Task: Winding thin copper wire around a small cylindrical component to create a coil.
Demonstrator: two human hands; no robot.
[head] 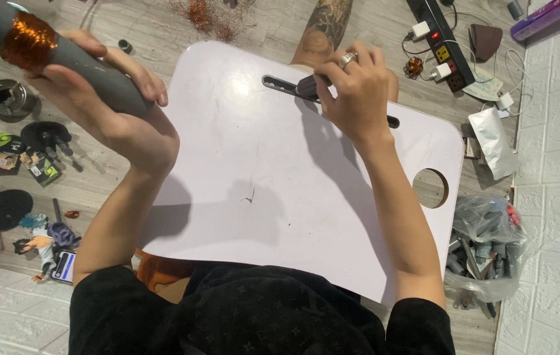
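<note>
Left hand (105, 98) wraps 1 grey plastic tube wound with copper wire (49, 56), raised left of the white lap table (260, 171). Right hand (355, 92) pinches 1 dark slim tool (306, 85) at the table's slot. Advisable: keep the tube steady and the tool grip firm.

Your white rounded-corner lap table (280, 197) carries only a dark slim tool (293, 86) along its far-edge slot, while the grey wooden floor (96, 184) beyond its right edge holds a clear plastic bag of parts (484, 250).
</note>
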